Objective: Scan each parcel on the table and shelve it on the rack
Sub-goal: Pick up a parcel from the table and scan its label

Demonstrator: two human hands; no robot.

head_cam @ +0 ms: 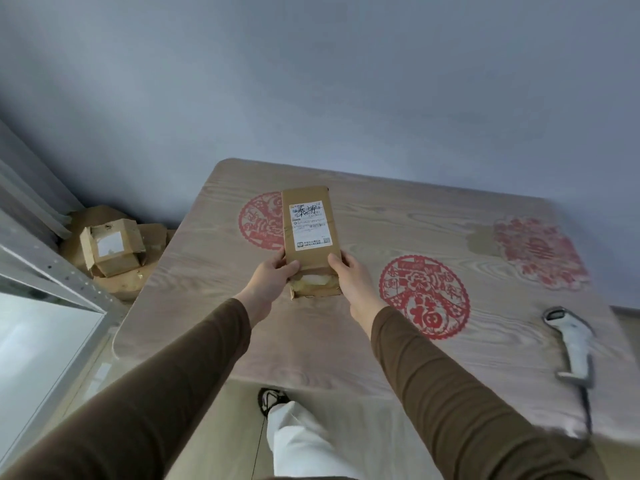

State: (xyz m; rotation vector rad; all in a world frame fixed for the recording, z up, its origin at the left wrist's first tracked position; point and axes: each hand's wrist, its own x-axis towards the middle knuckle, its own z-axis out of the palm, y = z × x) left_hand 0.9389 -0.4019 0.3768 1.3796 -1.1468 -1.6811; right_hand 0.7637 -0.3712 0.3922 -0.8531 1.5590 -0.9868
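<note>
The left hand [273, 275] and the right hand [351, 277] both hold one brown cardboard parcel [310, 230] in the middle of the frame. Fingers and thumbs curl round its near end, one hand on each side. Its white label [310, 225] faces up. I cannot tell if its far end touches the worktop [398, 223].

It looks like the parcel is being picked up to be scanned. Next, one hand must let go and reach for the scanner.

I count one parcel on the worktop, one barcode scanner [573, 344] at the right edge, and three red paper cut-outs. A metal rack [52, 271] stands at the left. Some torn boxes [112, 251] lie on the floor beside it.
</note>
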